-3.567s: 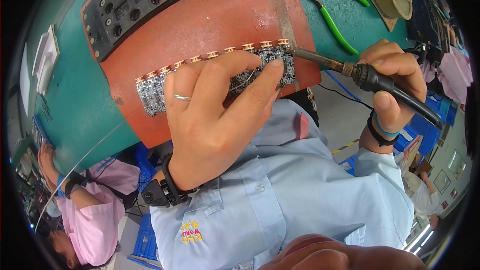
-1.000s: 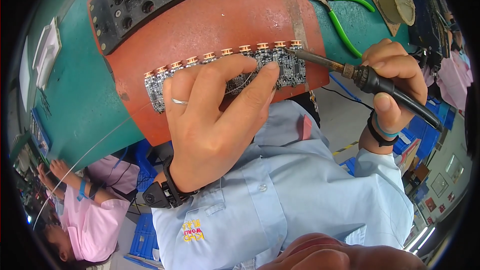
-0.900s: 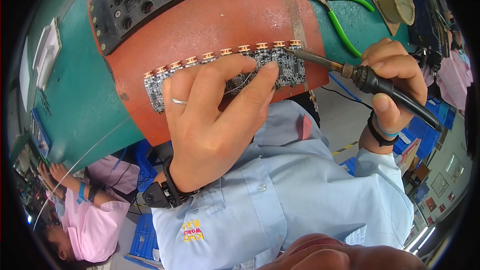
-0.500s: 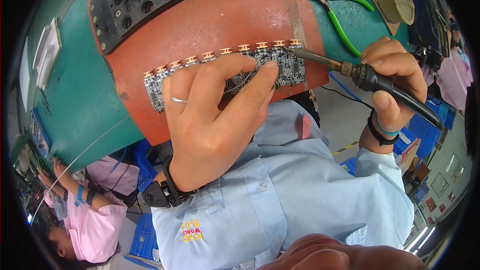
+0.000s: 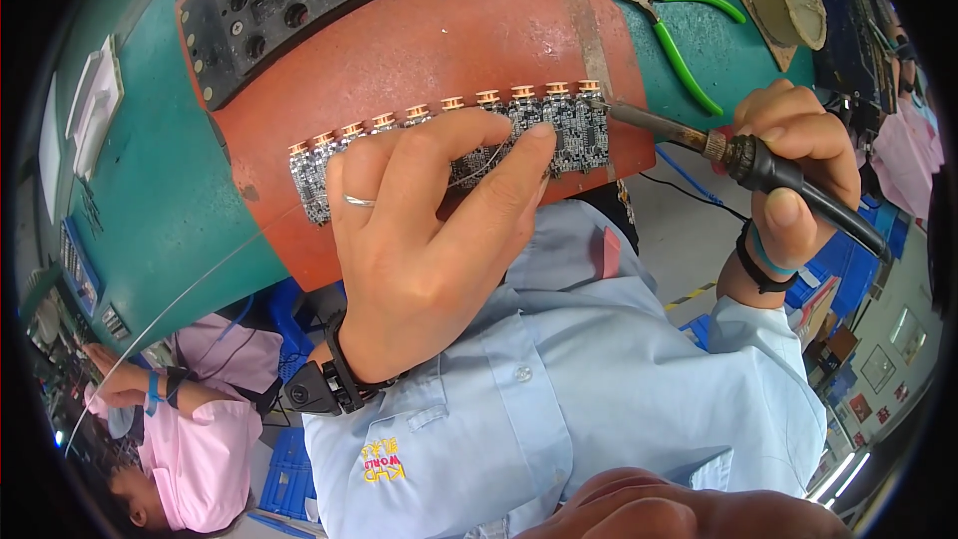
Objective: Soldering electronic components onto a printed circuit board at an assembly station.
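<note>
A row of joined circuit boards [image 5: 574,135] lies on a red mat [image 5: 399,60], with small copper-coloured coils [image 5: 589,87] standing along its far edge. My left hand [image 5: 429,240] rests over the row and hides its middle part. Thin solder wire [image 5: 190,284] runs from the lower left through this hand, and its thumb and bent forefinger guide the wire above the boards. In my right hand [image 5: 813,150] is a soldering iron [image 5: 778,175], gripped round its black handle. The iron's tip is close to the coil at the right end; whether it touches I cannot tell.
A black fixture with round holes [image 5: 269,10] stands at the back left. Green-handled cutters [image 5: 689,65] lie on the green table [image 5: 165,170] at the right, near a beige cup-shaped piece [image 5: 801,5]. A co-worker in pink [image 5: 200,459] sits at the lower left.
The iron has shifted slightly right, from the second-last coil to the one at the right end. My left hand has hardly moved. At the lower left, the co-worker's arm has moved.
</note>
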The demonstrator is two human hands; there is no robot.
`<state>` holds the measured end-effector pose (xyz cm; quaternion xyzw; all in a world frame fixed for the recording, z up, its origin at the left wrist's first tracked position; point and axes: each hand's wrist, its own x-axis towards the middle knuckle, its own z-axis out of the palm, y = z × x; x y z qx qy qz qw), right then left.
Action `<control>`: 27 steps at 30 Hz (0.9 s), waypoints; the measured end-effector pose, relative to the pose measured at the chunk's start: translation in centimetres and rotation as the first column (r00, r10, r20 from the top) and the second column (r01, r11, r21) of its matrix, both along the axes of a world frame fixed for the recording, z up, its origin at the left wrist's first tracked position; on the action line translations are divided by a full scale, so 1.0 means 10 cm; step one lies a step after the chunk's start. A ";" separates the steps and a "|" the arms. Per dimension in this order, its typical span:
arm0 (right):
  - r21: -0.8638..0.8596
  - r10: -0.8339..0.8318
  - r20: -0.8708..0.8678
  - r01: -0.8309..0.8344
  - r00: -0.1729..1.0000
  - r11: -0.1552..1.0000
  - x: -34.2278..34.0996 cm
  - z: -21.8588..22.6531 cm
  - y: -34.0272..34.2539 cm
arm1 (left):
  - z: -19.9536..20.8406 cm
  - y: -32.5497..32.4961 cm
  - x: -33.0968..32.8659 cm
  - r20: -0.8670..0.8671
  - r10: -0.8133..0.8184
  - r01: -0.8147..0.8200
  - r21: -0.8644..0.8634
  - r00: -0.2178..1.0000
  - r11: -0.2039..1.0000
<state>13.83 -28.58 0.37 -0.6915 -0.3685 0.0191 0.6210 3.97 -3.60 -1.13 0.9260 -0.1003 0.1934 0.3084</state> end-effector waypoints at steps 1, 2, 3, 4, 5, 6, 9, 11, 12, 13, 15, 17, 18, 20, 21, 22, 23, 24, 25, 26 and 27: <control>-0.009 -0.013 -0.020 0.012 1.000 1.000 -0.01 0.00 0.01 | 0.00 0.00 0.00 0.001 -0.001 0.001 0.001 1.000 1.000; -0.017 -0.025 -0.040 0.024 0.999 1.000 -0.02 0.00 0.02 | 0.00 0.00 0.00 0.005 0.001 -0.001 -0.006 1.000 1.000; -0.015 -0.025 -0.038 0.024 0.999 1.000 -0.02 -0.01 0.02 | 0.00 0.00 0.00 0.009 0.004 -0.004 -0.011 1.000 1.000; -0.011 -0.024 -0.038 0.023 0.999 1.000 -0.02 -0.01 0.02 | 0.00 0.00 -0.01 0.013 0.007 -0.006 -0.016 1.000 1.000; -0.006 -0.022 -0.037 0.022 0.999 1.000 -0.03 -0.02 0.03 | -0.01 0.00 -0.01 0.015 0.007 -0.007 -0.013 1.000 1.000; -0.002 -0.020 -0.037 0.020 0.999 1.000 -0.03 -0.02 0.04 | -0.01 0.01 -0.03 0.014 0.016 -0.016 -0.036 1.000 0.999; 0.014 0.001 -0.028 -0.001 1.000 1.000 -0.02 0.00 0.05 | 0.02 0.02 -0.06 0.016 0.024 -0.023 -0.084 1.000 0.996; 0.019 0.008 -0.023 -0.008 1.000 1.000 -0.02 0.01 0.06 | 0.10 0.06 -0.07 0.011 -0.024 0.025 -0.065 1.000 0.998; 0.014 0.017 -0.016 -0.017 1.000 1.000 -0.02 0.00 0.08 | 0.12 0.07 -0.09 0.006 -0.039 0.039 -0.052 0.999 0.998; 0.007 0.025 -0.010 -0.025 1.000 1.000 -0.02 0.00 0.10 | 0.10 0.07 -0.10 0.005 -0.034 0.034 -0.049 0.999 0.998; 0.002 0.036 -0.004 -0.036 0.999 0.999 -0.02 -0.02 0.13 | 0.00 0.07 -0.08 0.074 -0.008 0.010 -0.039 0.997 0.999; -0.010 0.038 0.000 -0.038 0.999 0.999 -0.01 -0.02 0.15 | -0.04 0.07 -0.08 0.108 0.005 -0.001 -0.038 0.994 0.999; -0.017 0.038 0.003 -0.038 0.999 0.999 -0.01 -0.02 0.16 | -0.05 0.07 -0.07 0.100 0.005 -0.001 -0.041 0.995 0.999; -0.021 0.040 -0.004 -0.040 0.999 0.999 -0.01 -0.01 0.17 | -0.05 0.07 -0.07 0.084 0.006 -0.002 -0.046 0.996 0.999; -0.022 0.042 -0.010 -0.042 0.999 0.999 -0.01 -0.01 0.17 | -0.06 0.07 -0.07 0.084 0.007 -0.003 -0.047 0.996 0.999; -0.024 0.044 -0.016 -0.044 0.999 0.999 -0.01 0.00 0.18 | -0.06 0.07 -0.07 0.086 0.004 0.000 -0.047 0.996 0.999; -0.025 0.044 -0.017 -0.044 0.999 0.999 -0.01 0.00 0.18 | -0.07 0.07 -0.07 0.089 0.001 0.003 -0.047 0.996 0.999; -0.033 0.047 -0.017 -0.048 0.999 0.998 -0.01 0.00 0.18 | -0.07 0.07 -0.07 0.092 -0.001 0.005 -0.046 0.996 0.999; -0.041 0.051 -0.018 -0.051 0.999 0.998 0.00 0.00 0.18 | -0.07 0.07 -0.07 0.091 0.000 0.004 -0.047 0.996 0.999; -0.048 0.054 -0.018 -0.055 0.998 0.997 0.00 0.00 0.19 | -0.08 0.07 -0.07 0.093 -0.001 0.005 -0.050 0.996 0.999; -0.049 0.055 -0.019 -0.056 0.998 0.997 0.00 -0.01 0.19 | -0.08 0.07 -0.07 0.095 -0.002 0.007 -0.053 0.995 0.999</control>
